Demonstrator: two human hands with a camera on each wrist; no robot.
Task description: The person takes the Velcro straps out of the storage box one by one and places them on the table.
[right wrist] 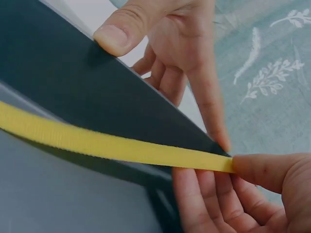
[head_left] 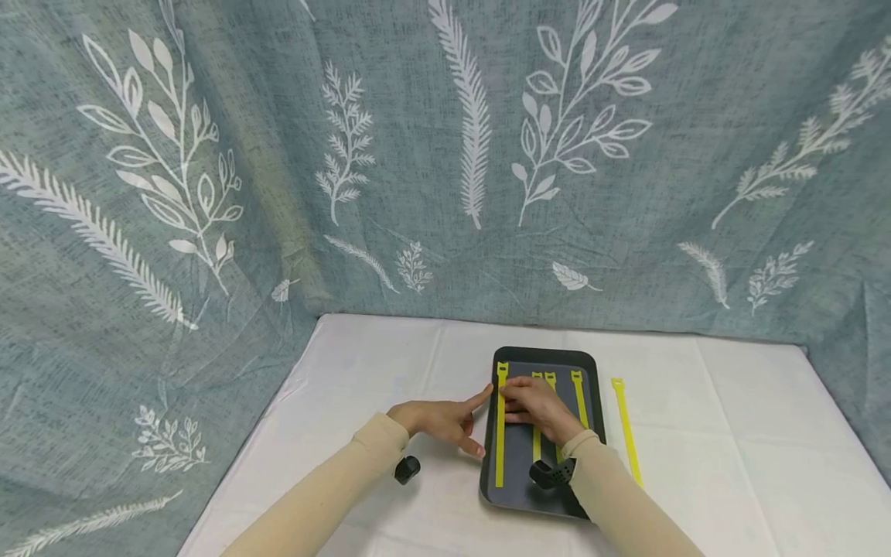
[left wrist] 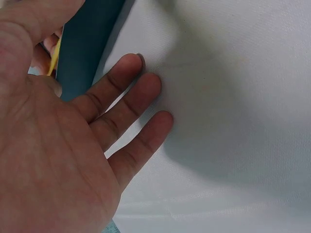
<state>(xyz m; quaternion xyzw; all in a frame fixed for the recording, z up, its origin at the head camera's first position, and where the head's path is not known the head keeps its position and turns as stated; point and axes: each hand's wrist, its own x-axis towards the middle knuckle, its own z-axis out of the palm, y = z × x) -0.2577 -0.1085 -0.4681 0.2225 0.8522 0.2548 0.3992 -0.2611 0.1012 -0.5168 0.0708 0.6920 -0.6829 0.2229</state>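
Now the right hand [head_left: 536, 408] pinches a yellow strap [right wrist: 112, 145] over the dark tray [head_left: 588, 363]; the left hand's [head_left: 438, 422] grip is spread, touching the tray's edge.

Right hand [head_left: 534, 408] covers the middle straps' [head_left: 537, 377] midsections; its wrist hides the tray's [head_left: 512, 495] near right corner. Left thumb [left wrist: 34, 22] cut off by the frame's top edge.
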